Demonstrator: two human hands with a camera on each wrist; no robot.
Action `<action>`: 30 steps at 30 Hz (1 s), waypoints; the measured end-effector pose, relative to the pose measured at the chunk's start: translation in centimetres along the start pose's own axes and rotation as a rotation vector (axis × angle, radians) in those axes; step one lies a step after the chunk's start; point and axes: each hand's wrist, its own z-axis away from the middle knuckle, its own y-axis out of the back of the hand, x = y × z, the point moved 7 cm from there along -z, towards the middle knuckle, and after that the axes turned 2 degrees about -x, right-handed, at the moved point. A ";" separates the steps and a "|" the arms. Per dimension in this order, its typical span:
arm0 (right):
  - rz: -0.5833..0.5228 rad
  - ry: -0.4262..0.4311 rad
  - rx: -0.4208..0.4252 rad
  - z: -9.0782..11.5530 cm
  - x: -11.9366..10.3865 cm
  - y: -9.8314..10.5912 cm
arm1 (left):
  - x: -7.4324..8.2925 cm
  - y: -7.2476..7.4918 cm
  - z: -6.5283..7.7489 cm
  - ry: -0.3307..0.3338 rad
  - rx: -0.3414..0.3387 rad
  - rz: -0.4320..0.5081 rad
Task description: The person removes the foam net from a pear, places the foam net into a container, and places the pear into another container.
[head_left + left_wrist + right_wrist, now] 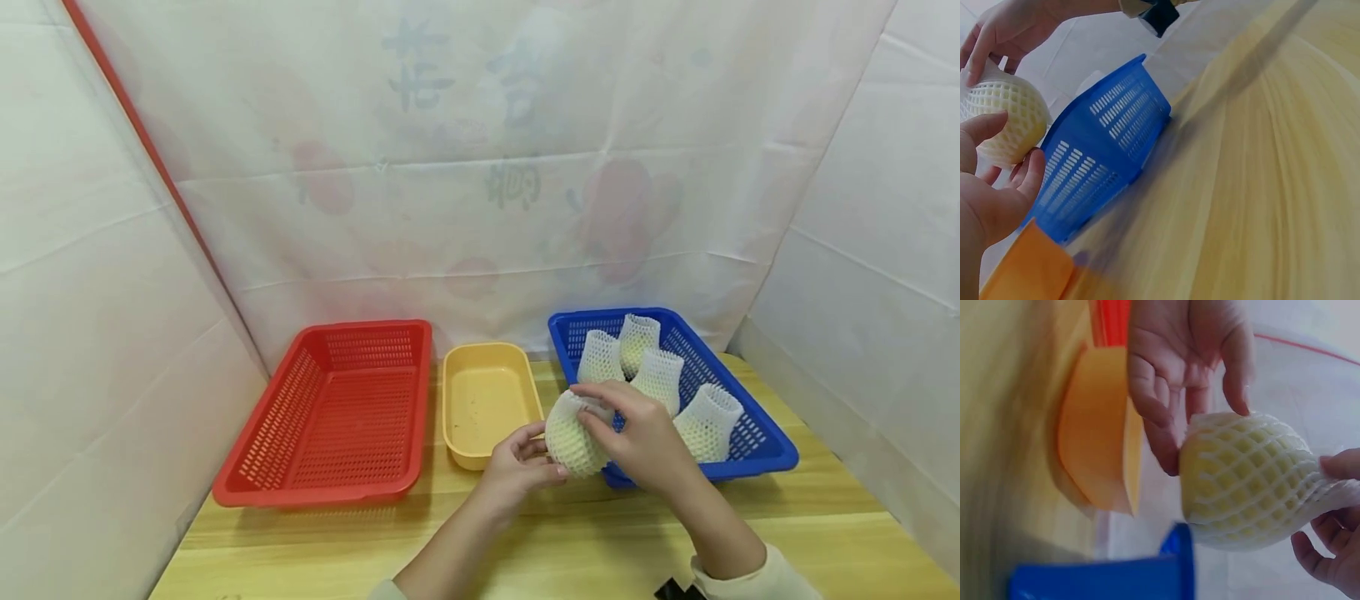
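Lower centre of the head view: your left hand [521,467] cups the netted fruit [573,433] while your right hand [637,433] pinches its foam sleeve (seemingly the open end). A hard pull could tear the netting or drop the fruit.

I am looking at a makeshift sorting or packing booth, not a lived-in room. A pale wooden plank table [825,533] is walled in on three sides by creased white sheeting [480,167] with faint printed shapes and characters showing through. On the table stand a red perforated plastic basket [255,467], a shallow yellow plastic tub [457,417] and a blue perforated plastic basket [772,442] holding white foam-net-wrapped fruits [708,421].
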 end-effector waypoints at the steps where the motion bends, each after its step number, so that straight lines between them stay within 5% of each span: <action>1: -0.017 -0.002 -0.009 0.1 0.0 -0.4 | 0.0 0.3 0.2 0.002 0.002 0.008; 9: -0.257 -0.095 -0.133 1.3 0.2 -3.7 | -0.3 2.3 2.1 0.062 -0.023 0.020; 17: -0.485 -0.195 -0.086 2.0 0.5 -6.2 | 0.3 4.3 3.7 0.056 -0.055 -0.091; 30: -0.435 -0.093 -0.038 1.9 -0.8 -7.9 | 1.0 5.9 5.2 0.039 -0.108 -0.213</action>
